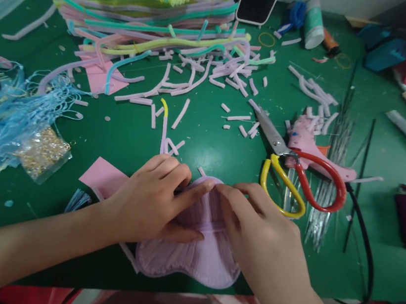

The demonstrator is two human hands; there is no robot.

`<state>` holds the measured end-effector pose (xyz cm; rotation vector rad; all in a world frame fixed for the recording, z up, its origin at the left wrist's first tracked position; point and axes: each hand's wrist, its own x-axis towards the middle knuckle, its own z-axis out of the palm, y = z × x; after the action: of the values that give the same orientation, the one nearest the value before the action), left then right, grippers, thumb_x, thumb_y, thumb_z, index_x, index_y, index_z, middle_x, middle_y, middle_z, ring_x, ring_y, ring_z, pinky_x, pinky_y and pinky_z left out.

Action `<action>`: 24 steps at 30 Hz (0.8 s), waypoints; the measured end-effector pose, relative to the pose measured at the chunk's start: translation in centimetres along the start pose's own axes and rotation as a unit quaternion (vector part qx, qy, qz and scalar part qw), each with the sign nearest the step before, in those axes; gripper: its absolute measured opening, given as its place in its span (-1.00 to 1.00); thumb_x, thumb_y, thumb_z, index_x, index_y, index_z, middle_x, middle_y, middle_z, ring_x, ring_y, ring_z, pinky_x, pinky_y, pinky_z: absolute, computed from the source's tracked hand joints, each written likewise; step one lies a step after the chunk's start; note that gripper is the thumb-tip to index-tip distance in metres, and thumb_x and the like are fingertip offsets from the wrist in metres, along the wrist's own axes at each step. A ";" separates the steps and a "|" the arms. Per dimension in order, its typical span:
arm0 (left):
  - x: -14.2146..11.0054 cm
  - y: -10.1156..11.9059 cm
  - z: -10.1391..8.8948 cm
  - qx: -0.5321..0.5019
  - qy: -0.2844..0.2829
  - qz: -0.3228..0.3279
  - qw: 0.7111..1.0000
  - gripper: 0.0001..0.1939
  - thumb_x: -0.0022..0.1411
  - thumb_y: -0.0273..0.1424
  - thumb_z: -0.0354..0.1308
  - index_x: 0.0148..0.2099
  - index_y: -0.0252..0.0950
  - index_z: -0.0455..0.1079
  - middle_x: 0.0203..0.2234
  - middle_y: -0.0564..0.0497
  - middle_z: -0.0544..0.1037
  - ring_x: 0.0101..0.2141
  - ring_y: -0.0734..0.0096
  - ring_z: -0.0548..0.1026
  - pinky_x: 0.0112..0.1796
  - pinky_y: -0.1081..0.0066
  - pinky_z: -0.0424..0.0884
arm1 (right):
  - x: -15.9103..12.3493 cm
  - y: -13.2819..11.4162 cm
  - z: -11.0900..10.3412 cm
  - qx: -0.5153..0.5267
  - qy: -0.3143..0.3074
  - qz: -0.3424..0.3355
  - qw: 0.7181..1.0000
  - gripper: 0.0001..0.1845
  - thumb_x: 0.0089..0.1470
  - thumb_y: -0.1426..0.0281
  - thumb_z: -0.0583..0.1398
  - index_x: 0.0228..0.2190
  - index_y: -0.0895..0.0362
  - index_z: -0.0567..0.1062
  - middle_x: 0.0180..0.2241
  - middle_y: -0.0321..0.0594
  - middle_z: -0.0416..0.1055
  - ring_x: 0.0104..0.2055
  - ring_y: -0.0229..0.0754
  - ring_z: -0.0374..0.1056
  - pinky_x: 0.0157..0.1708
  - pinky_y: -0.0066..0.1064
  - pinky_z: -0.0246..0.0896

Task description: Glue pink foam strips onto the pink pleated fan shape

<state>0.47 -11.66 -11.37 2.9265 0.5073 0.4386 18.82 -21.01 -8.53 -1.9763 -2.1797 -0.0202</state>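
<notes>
A lilac pipe-cleaner piece [207, 257] with a wavy rounded outline lies at the table's front edge, its face covered in close-set strands. My left hand [155, 200] holds it from the left, index fingertip pressed near the top edge and thumb across its middle; the other fingers are curled. From the right, my right hand [263, 230] pinches the top rim between thumb and index finger, close to the left index fingertip. Both hands cover parts of the piece's sides. Just beyond the right hand rest scissors [279, 144] with one red and one yellow handle loop.
Cut lilac pipe-cleaner bits [180, 114] litter the green table [116, 125]. A pink glue gun [311, 151] with a black cord lies right, beside thin wires [325, 203]. Bundled pipe cleaners [149, 20] and a phone [259, 2] are behind; blue tassels [41, 101] and a bead bag [43, 153] lie left.
</notes>
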 end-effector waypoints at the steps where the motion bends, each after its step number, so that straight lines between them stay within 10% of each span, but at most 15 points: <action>1: 0.0 0.0 0.0 0.004 0.000 0.001 1.000 -0.33 0.22 0.08 -0.04 0.17 -0.29 0.34 -0.39 -0.09 0.38 -0.31 0.22 0.30 -0.20 0.14 0.33 | -0.1 0.1 -0.1 0.005 -0.002 0.008 1.000 -0.80 0.21 0.47 0.09 -0.20 0.13 0.50 -0.35 -0.23 0.46 -0.52 -0.32 0.36 -0.68 -0.49 0.08; 17: 0.1 0.2 -0.2 0.005 0.016 0.006 1.000 -0.40 0.24 0.02 0.00 0.10 -0.32 0.39 -0.38 -0.10 0.38 -0.32 0.24 0.31 -0.21 0.11 0.38 | -1.9 -0.3 -0.1 -0.002 -0.003 0.028 1.000 -0.75 0.20 0.50 0.09 -0.14 0.17 0.51 -0.32 -0.21 0.46 -0.53 -0.34 0.34 -0.67 -0.50 0.15; 24: 0.0 0.1 -0.1 -0.010 0.005 0.014 1.000 -0.41 0.23 0.00 0.04 0.17 -0.23 0.32 0.06 -0.25 0.38 0.04 0.00 0.31 0.06 -0.13 0.20 | -1.5 -0.6 -0.3 -0.011 -0.001 0.028 1.000 -0.77 0.20 0.50 0.09 -0.20 0.20 0.54 -0.35 -0.18 0.46 -0.47 -0.27 0.40 -0.73 -0.48 0.06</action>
<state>0.46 -11.79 -11.22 2.9163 0.4609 0.4582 18.44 -22.60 -8.38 -2.0486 -2.1339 -0.0331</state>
